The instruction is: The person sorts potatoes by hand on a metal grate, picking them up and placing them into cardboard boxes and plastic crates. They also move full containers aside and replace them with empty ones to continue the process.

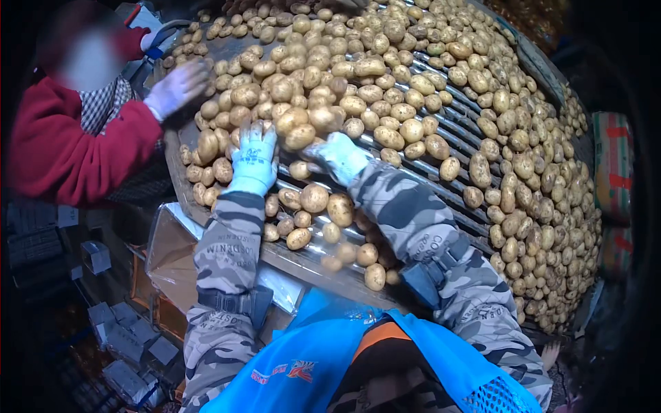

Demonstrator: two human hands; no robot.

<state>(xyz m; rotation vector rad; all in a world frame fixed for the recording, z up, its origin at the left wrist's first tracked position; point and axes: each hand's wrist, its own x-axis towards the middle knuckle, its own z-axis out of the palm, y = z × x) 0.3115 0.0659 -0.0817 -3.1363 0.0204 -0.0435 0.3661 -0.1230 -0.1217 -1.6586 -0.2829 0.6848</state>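
Note:
My left hand [252,162], in a pale glove, lies with its fingers stretched out against the near edge of the potato heap. To its right, my right hand [339,158], gloved too, reaches leftward with extended, slightly blurred fingers at a large potato [299,136]. Another potato [325,120], smeared by motion, sits just above those fingers. Several loose potatoes [314,197] lie on the metal surface between my forearms. Behind my hands, many soil-marked potatoes [369,67] cover the slatted rollers [451,155].
At the left a person in a red sleeve [89,148] holds a gloved hand [177,89] over the heap. A wooden rim [286,261] borders the near side. Below left are a plastic-lined box [172,248] and grey blocks [127,337]. Printed sacks [613,165] stand at the right.

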